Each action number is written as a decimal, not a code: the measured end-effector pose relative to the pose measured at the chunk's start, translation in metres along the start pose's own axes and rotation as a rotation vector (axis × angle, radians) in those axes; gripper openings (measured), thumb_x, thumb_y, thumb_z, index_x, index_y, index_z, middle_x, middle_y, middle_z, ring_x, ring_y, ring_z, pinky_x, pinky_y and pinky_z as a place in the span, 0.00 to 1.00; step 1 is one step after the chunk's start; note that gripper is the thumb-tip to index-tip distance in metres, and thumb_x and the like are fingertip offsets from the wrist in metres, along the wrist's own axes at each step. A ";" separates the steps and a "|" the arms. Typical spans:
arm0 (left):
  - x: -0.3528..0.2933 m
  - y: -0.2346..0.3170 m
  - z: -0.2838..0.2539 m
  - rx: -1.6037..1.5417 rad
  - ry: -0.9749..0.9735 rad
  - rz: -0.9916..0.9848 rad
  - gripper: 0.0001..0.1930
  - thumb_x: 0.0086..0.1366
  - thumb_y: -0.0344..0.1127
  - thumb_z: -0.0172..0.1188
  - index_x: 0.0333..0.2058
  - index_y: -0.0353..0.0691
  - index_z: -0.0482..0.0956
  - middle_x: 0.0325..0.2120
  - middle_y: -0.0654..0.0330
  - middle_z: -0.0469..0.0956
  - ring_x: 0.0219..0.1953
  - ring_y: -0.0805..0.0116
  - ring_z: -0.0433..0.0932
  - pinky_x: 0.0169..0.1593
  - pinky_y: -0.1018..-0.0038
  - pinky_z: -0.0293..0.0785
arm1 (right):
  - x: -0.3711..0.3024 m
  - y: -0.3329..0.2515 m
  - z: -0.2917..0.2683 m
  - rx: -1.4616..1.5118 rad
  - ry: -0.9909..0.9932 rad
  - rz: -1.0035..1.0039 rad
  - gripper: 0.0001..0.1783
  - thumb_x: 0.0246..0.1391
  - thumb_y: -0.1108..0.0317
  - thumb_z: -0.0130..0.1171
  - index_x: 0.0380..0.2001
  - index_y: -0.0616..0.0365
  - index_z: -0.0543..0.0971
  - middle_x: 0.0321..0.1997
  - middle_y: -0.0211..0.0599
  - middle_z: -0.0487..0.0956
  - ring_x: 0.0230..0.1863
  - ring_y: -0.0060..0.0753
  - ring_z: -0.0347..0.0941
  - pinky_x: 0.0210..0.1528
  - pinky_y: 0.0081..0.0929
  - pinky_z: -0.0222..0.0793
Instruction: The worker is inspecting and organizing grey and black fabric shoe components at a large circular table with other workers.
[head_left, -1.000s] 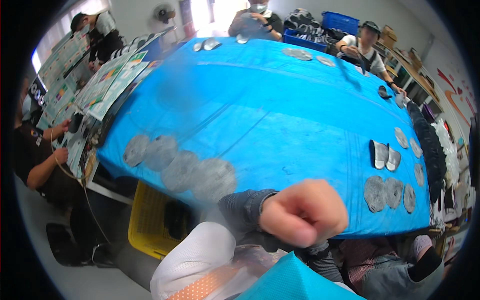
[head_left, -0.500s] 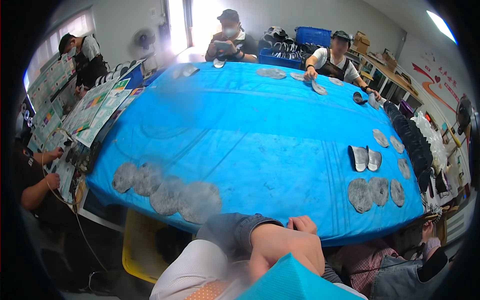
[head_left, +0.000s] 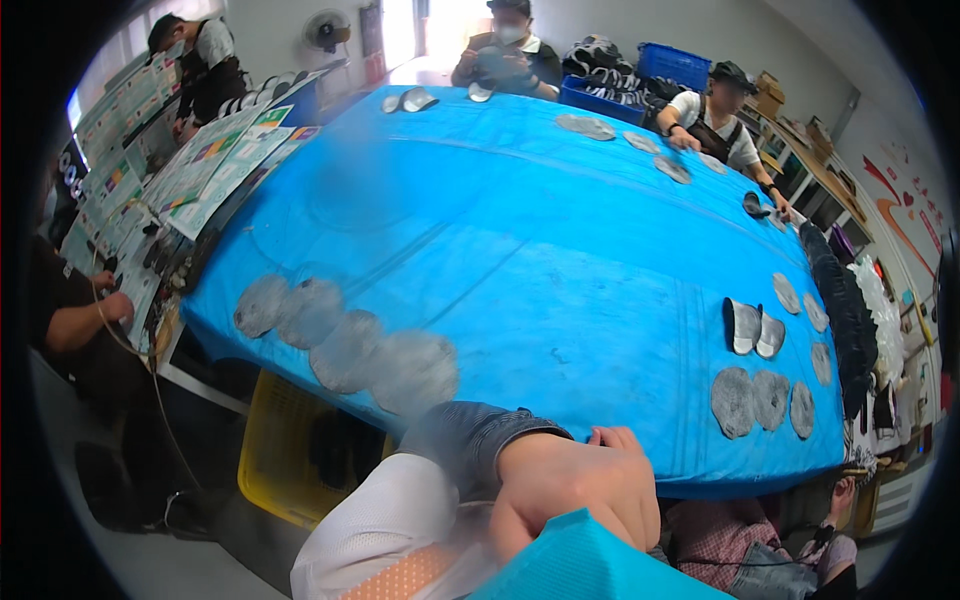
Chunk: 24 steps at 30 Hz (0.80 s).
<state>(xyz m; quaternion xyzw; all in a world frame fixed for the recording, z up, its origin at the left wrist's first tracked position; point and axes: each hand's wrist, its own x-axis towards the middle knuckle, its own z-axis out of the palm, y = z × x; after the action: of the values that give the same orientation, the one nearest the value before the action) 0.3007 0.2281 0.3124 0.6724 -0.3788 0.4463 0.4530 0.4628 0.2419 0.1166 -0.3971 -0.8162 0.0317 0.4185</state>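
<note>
grey discs [head_left: 345, 352] flank open passage across the blue table [head_left: 560, 270].

Four near-left discs [head_left: 345, 352] — one yellow basket [head_left: 262, 455]

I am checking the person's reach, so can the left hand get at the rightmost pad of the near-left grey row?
Probably yes: the grey pad lies on the blue cover near the left sleeve, and nothing seems to block it; the left hand would have to swing left.
</note>
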 end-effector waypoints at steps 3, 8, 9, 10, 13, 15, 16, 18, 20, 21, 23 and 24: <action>-0.001 0.003 0.000 0.045 0.041 0.034 0.24 0.61 0.51 0.47 0.14 0.39 0.57 0.10 0.60 0.56 0.10 0.60 0.58 0.14 0.68 0.50 | 0.002 -0.005 -0.003 0.023 0.011 0.022 0.02 0.44 0.77 0.57 0.24 0.61 0.74 0.21 0.39 0.72 0.23 0.42 0.68 0.24 0.34 0.63; -0.001 0.002 0.001 0.057 0.046 0.050 0.26 0.60 0.54 0.47 0.14 0.39 0.57 0.10 0.60 0.56 0.10 0.61 0.58 0.13 0.68 0.51 | 0.002 -0.003 -0.003 -0.033 -0.020 0.010 0.02 0.44 0.77 0.57 0.23 0.61 0.74 0.21 0.39 0.72 0.22 0.42 0.67 0.23 0.34 0.63; -0.001 0.002 0.001 0.055 0.047 0.050 0.26 0.60 0.54 0.47 0.14 0.39 0.57 0.10 0.60 0.56 0.10 0.61 0.58 0.13 0.68 0.51 | 0.002 -0.002 -0.002 -0.035 -0.020 0.012 0.02 0.44 0.77 0.57 0.23 0.61 0.74 0.21 0.39 0.72 0.22 0.42 0.67 0.23 0.34 0.63; -0.001 0.001 0.001 0.060 0.040 0.045 0.27 0.60 0.55 0.47 0.14 0.39 0.57 0.09 0.60 0.57 0.10 0.61 0.58 0.13 0.68 0.51 | 0.002 -0.002 -0.002 -0.029 -0.011 0.008 0.02 0.44 0.77 0.56 0.23 0.61 0.74 0.21 0.39 0.72 0.22 0.42 0.67 0.23 0.34 0.63; -0.001 0.001 0.001 0.065 0.033 0.037 0.27 0.60 0.56 0.47 0.14 0.39 0.57 0.09 0.61 0.57 0.10 0.61 0.59 0.13 0.68 0.51 | 0.002 -0.002 -0.002 -0.023 0.000 0.006 0.01 0.44 0.77 0.56 0.23 0.61 0.74 0.21 0.39 0.72 0.22 0.42 0.67 0.23 0.34 0.63; -0.001 0.002 0.001 0.067 0.033 0.034 0.27 0.60 0.56 0.47 0.14 0.39 0.57 0.09 0.61 0.57 0.10 0.61 0.59 0.13 0.68 0.51 | 0.003 -0.004 -0.004 -0.021 0.003 0.004 0.01 0.44 0.77 0.56 0.23 0.61 0.74 0.21 0.39 0.72 0.22 0.42 0.67 0.23 0.34 0.63; -0.002 0.002 0.001 0.068 0.033 0.035 0.27 0.59 0.56 0.47 0.14 0.39 0.57 0.09 0.61 0.57 0.10 0.61 0.59 0.13 0.68 0.51 | 0.004 -0.004 -0.005 -0.026 -0.019 0.010 0.01 0.44 0.77 0.56 0.23 0.61 0.74 0.21 0.39 0.72 0.22 0.42 0.67 0.23 0.34 0.63; -0.003 0.001 0.001 0.082 0.035 0.037 0.28 0.59 0.57 0.48 0.14 0.39 0.57 0.09 0.61 0.57 0.10 0.61 0.59 0.13 0.69 0.51 | 0.006 -0.005 -0.007 -0.026 -0.046 0.006 0.02 0.44 0.77 0.56 0.23 0.61 0.74 0.21 0.39 0.72 0.22 0.42 0.67 0.23 0.34 0.63; -0.004 -0.003 0.001 0.057 0.025 0.070 0.29 0.57 0.59 0.50 0.14 0.39 0.58 0.09 0.61 0.57 0.10 0.61 0.59 0.13 0.69 0.50 | 0.008 -0.004 -0.007 0.003 -0.039 -0.018 0.02 0.43 0.78 0.56 0.24 0.62 0.74 0.21 0.39 0.73 0.22 0.41 0.67 0.23 0.33 0.63; -0.005 -0.005 0.001 0.047 0.023 0.087 0.29 0.57 0.60 0.51 0.14 0.39 0.58 0.09 0.61 0.57 0.09 0.61 0.59 0.13 0.69 0.50 | 0.008 -0.003 -0.007 0.004 -0.039 -0.025 0.02 0.43 0.78 0.56 0.24 0.62 0.74 0.21 0.39 0.73 0.22 0.41 0.67 0.23 0.33 0.63; -0.007 -0.009 0.004 0.041 0.027 0.123 0.30 0.55 0.62 0.53 0.14 0.39 0.58 0.09 0.61 0.57 0.09 0.61 0.59 0.13 0.69 0.50 | 0.008 -0.003 -0.004 -0.002 -0.041 -0.029 0.02 0.43 0.78 0.56 0.24 0.62 0.74 0.21 0.39 0.73 0.22 0.41 0.67 0.23 0.33 0.63; -0.007 -0.010 0.007 0.066 0.040 0.125 0.30 0.55 0.62 0.53 0.14 0.39 0.58 0.09 0.61 0.57 0.09 0.61 0.59 0.13 0.69 0.50 | 0.007 -0.003 -0.003 -0.015 -0.040 -0.026 0.02 0.43 0.78 0.56 0.24 0.61 0.74 0.21 0.39 0.73 0.22 0.41 0.67 0.23 0.33 0.63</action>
<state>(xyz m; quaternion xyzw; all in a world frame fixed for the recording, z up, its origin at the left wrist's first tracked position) 0.3096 0.2258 0.3016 0.6528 -0.3960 0.4994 0.4093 0.4613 0.2435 0.1241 -0.3890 -0.8297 0.0282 0.3994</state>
